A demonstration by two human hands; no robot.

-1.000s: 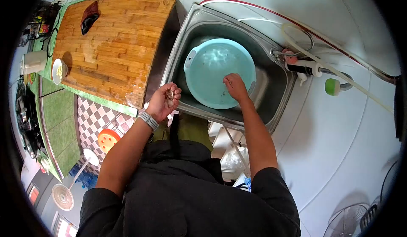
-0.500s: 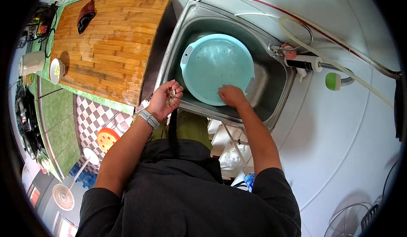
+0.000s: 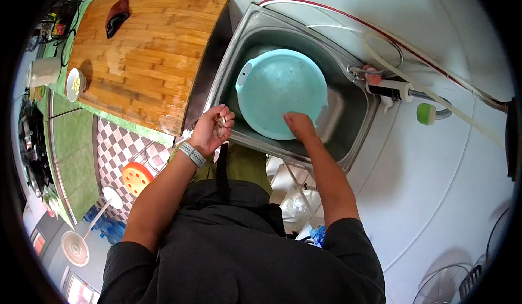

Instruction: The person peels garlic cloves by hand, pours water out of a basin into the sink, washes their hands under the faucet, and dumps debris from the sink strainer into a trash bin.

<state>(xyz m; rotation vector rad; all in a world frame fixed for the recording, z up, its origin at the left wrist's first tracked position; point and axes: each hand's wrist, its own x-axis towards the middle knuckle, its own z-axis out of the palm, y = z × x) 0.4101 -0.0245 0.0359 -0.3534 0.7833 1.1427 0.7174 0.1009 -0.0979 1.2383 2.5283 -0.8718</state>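
Since a second ago, the right hand (image 3: 300, 126) has drawn back toward the near rim of the blue basin (image 3: 272, 76), while the left hand keeps roughly the same place.

At the far left, a white bowl (image 3: 82, 85) with pale yellow bits sits at the edge of the wooden board (image 3: 152, 43), and a dark red cloth (image 3: 118, 15) lies near the board's upper edge.

Between board and basin, the left forearm rises and slants rightward, a pale wristband (image 3: 191, 153) around its wrist. The left hand (image 3: 209, 133) is turned palm up beside the sink's edge, half closed into a cup, its fingers curled around small pale pieces (image 3: 219, 123). They are too small to tell which way each one points.

Right of it, the basin rests in the metal sink (image 3: 341, 95). It is round, with no clear long axis; its two handles face upper left and lower right. Small dark specks show inside it.

From the lower right, the other forearm reaches up and leftward, bringing the right hand over the near part of the basin. Its fingers are bent inward, knuckles up; whether they hold anything cannot be told.
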